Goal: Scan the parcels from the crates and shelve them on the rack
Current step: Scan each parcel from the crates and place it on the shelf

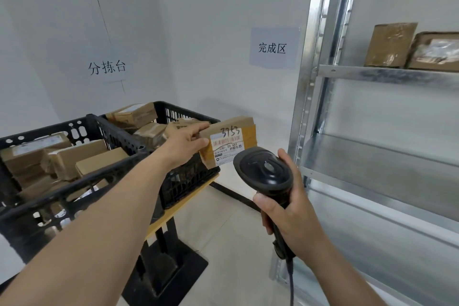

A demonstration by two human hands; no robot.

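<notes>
My left hand [185, 143] grips a brown cardboard parcel [238, 135] by its left end, held up in front of the right crate with its white barcode label and the handwritten "3753" facing me. My right hand [291, 211] holds a black handheld scanner [267, 171] by its handle, its head just below and to the right of the parcel's label. Two black plastic crates [119, 131] full of several brown parcels stand on a table at the left. The metal rack [372, 74] rises at the right.
Two brown parcels [390, 45] sit on the rack's upper shelf; the shelf below it [372, 154] is bare. The crates rest on a wooden tabletop [188, 200] with a black pedestal base. Paper signs hang on the white wall. The scanner's cable hangs down.
</notes>
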